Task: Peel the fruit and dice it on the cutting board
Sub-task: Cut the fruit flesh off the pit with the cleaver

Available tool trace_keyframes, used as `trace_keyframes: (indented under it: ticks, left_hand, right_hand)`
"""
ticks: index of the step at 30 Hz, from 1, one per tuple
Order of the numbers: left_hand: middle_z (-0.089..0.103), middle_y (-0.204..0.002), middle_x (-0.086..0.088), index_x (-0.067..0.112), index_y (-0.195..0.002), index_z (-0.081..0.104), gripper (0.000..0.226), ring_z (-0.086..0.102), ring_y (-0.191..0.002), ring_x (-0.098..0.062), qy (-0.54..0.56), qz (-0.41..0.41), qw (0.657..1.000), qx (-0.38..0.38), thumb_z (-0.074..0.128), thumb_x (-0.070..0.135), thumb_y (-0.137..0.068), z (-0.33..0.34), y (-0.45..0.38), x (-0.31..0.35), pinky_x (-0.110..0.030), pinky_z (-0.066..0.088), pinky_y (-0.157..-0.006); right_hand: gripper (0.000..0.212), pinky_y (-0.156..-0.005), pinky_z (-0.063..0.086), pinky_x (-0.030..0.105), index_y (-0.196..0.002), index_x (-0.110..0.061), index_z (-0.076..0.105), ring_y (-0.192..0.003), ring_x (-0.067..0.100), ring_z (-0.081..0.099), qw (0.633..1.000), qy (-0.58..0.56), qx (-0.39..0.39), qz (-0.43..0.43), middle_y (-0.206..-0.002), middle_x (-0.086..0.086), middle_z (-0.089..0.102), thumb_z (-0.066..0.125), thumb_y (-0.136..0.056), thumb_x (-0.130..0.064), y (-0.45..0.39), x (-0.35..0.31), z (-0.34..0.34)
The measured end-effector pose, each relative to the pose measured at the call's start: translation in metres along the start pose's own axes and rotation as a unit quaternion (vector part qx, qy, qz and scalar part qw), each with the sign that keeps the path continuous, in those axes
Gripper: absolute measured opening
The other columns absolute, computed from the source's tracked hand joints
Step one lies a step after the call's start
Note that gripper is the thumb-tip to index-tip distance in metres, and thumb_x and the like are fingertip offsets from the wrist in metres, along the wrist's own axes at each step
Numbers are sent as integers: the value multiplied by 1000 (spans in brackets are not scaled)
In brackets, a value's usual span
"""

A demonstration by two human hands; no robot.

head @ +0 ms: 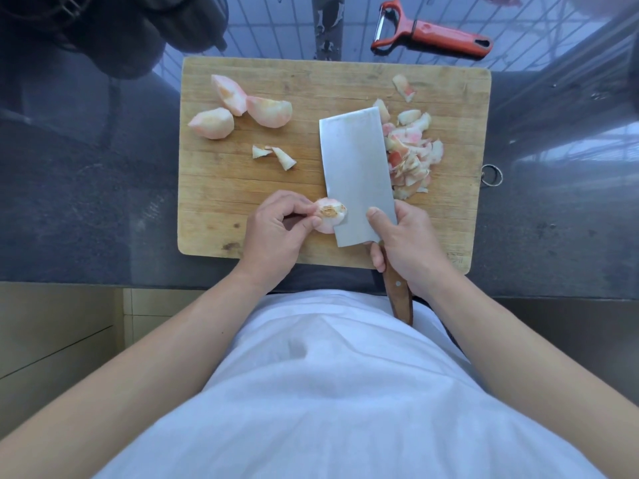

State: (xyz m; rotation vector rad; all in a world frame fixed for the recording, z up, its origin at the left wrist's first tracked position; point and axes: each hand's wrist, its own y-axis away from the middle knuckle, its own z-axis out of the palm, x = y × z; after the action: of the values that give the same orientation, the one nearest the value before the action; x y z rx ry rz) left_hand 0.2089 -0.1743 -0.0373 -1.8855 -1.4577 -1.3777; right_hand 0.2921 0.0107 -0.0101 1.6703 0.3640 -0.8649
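While the left hand (276, 226) pinches a fruit piece (330, 216) on the cutting board (214, 195), the right hand (408, 243) grips the knife (356, 174) beside it.

Both bare forearms reach forward from body, converging. Left hand (276, 229) palm down, thumb and fingertips pinching fruit piece (330, 216). Right hand (404, 243) wrapped around knife (359, 178) at handle top, thumb pressed flat on blade side, remaining fingers curled under handle, wrist straight.
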Motion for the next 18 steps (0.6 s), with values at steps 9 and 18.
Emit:
trace_keyframes:
  ticks: [9, 18]
  left_hand:
    - [66, -93, 0, 5, -79, 69, 13, 62, -87, -5, -82, 37, 996, -9, 81, 3, -85, 3, 5, 3, -19, 51, -73]
    - [68, -101, 4, 23, -95, 66, 13, 64, -93, -7, -85, -39, 996, 10, 66, 10, -96, 2, -1, 30, -18, 51, -80]
  right_hand:
    - [19, -41, 41, 25, -94, -8, 60, -38, 20, 54, 991, 107, 58, -47, -53, 18, 60, 50, -103, -22, 12, -11, -4]
    - [25, -46, 48, 34, -98, -5, 58, -39, 15, 58, 971, 221, 71, -65, -64, 21, 64, 48, -101, -28, 17, -22, -20]
